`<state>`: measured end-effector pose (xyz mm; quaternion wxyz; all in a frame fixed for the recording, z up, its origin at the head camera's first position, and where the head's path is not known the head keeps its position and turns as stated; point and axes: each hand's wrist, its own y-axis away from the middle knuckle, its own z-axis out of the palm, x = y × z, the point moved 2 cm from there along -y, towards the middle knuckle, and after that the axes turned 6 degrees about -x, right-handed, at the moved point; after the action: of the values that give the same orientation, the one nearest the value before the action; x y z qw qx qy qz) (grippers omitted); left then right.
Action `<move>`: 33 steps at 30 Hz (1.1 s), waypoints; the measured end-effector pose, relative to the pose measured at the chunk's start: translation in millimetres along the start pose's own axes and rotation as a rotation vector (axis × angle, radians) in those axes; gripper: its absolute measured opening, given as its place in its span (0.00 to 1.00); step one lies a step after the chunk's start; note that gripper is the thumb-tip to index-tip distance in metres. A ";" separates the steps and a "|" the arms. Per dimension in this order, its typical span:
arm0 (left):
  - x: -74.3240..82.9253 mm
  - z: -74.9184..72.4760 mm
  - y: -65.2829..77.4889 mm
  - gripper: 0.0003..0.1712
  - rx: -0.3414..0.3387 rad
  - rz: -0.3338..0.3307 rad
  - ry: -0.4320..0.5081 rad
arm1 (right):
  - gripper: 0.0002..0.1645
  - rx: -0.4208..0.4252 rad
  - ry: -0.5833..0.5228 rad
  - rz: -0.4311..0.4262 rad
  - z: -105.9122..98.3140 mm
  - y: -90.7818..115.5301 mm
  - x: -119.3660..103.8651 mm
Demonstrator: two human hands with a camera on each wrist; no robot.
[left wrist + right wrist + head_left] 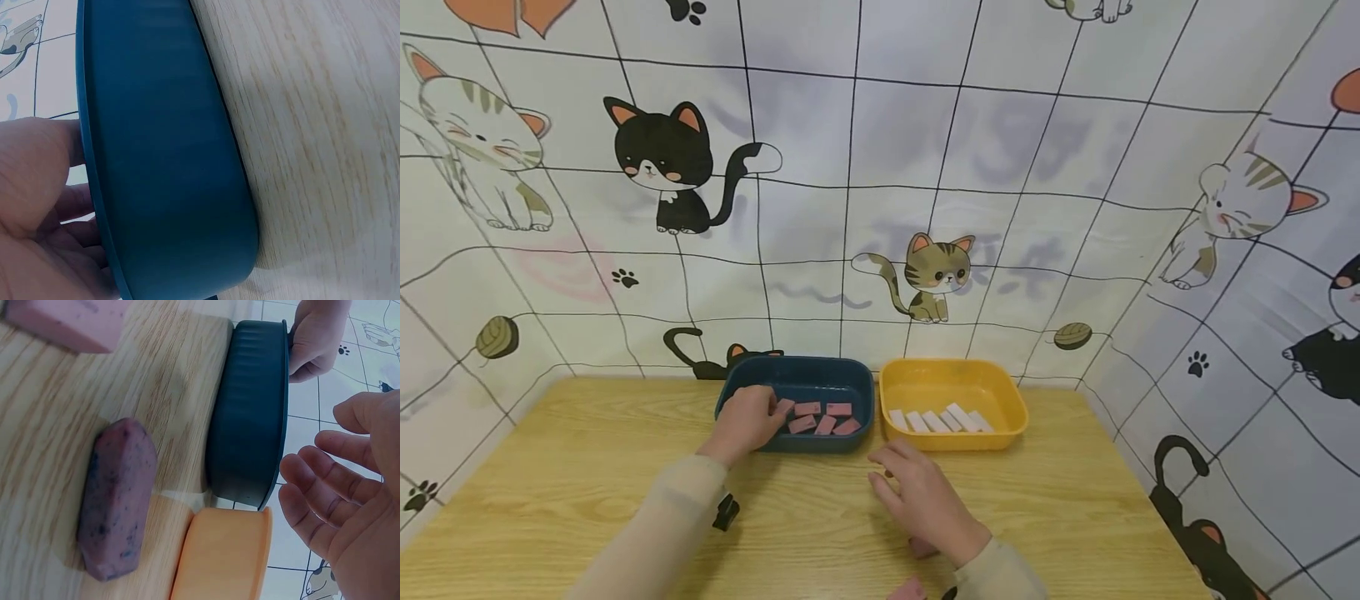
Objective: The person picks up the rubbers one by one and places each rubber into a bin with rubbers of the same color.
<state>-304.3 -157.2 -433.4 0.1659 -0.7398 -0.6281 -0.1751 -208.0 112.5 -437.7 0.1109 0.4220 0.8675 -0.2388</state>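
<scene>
My left hand point(748, 423) reaches over the left wall of the dark blue bin point(797, 444). Its fingers pinch a small pink block point(785, 406) beside several other pink blocks point(825, 425); in the left wrist view the bin's wall point(156, 150) hides the fingertips. My right hand point(921, 493) hovers over the table in front of the yellow bin point(955, 440), fingers relaxed and apart, holding nothing. Below it lies a pink block point(922, 547), which the right wrist view shows as a dark-speckled pink block point(119, 500) with bevelled ends.
Several white blocks point(936, 421) lie in the yellow bin, which stands right of the blue one. Another pink block point(907, 590) is at the near edge of the head view. Cat-patterned cloth point(805, 225) hangs behind the wooden table point(805, 533). A black piece point(726, 512) shows at the left wrist.
</scene>
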 end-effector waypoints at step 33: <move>8.7 -5.5 -0.1 0.09 -0.005 0.007 -0.060 | 0.09 0.032 -0.033 -0.012 2.8 -3.3 1.0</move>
<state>-303.4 -152.2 -424.5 0.1458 -0.7474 -0.6297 -0.1536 -211.2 110.0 -439.5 0.1167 0.4147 0.8641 -0.2603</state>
